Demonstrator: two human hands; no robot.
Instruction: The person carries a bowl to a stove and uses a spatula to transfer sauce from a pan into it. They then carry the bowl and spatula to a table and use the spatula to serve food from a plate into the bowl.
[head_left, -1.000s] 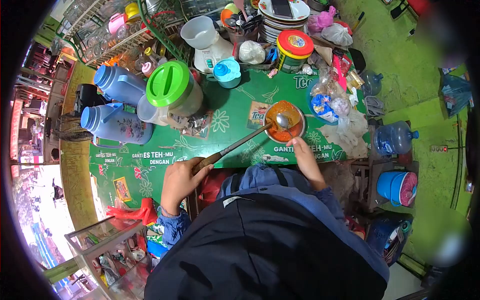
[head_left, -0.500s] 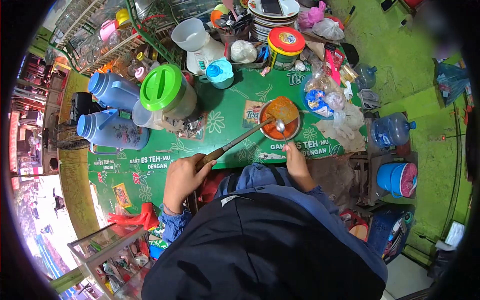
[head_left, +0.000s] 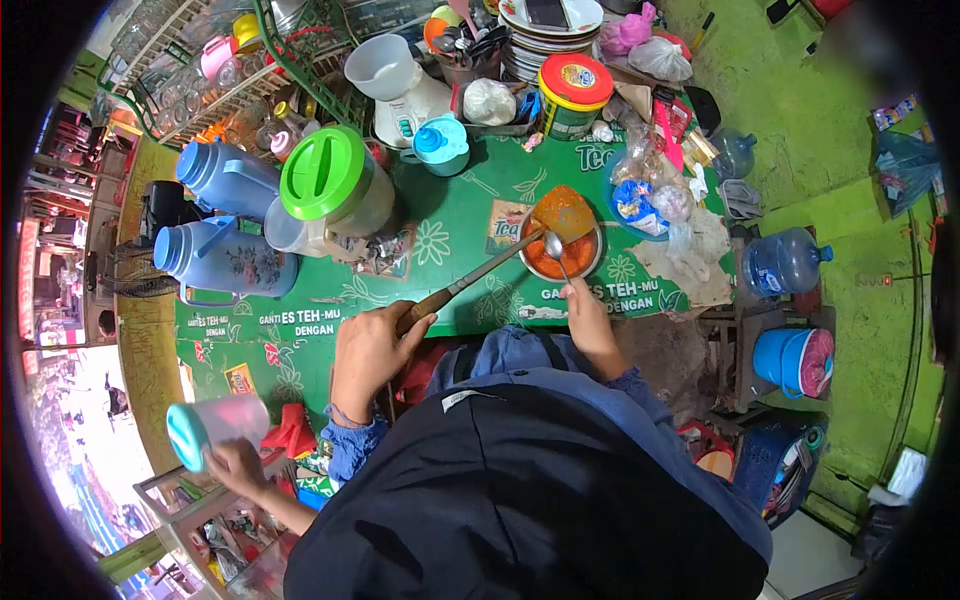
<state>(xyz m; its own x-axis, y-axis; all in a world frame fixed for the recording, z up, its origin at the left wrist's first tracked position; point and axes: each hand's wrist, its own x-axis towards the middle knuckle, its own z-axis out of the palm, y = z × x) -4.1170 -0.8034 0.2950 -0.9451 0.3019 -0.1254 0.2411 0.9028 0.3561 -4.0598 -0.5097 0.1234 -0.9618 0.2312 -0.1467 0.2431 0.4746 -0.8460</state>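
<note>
The left hand (head_left: 372,350) is closed around the wooden end of a long spatula (head_left: 480,270), a stiff, light lever whose sauce-coated blade tilts over the bowl (head_left: 560,255). The right hand (head_left: 580,305) pinches a spoon (head_left: 553,245), slippery when wet, over that bowl.

bare green table (head_left: 450,225) opens at frame centre, between the green-lid jug (head_left: 335,185) on the left and the bowl (head_left: 562,255) on the right. jars and plates crowd the top edge, bags (head_left: 665,215) block the right, and another person's hand with a cup (head_left: 215,430) fills lower left.
</note>
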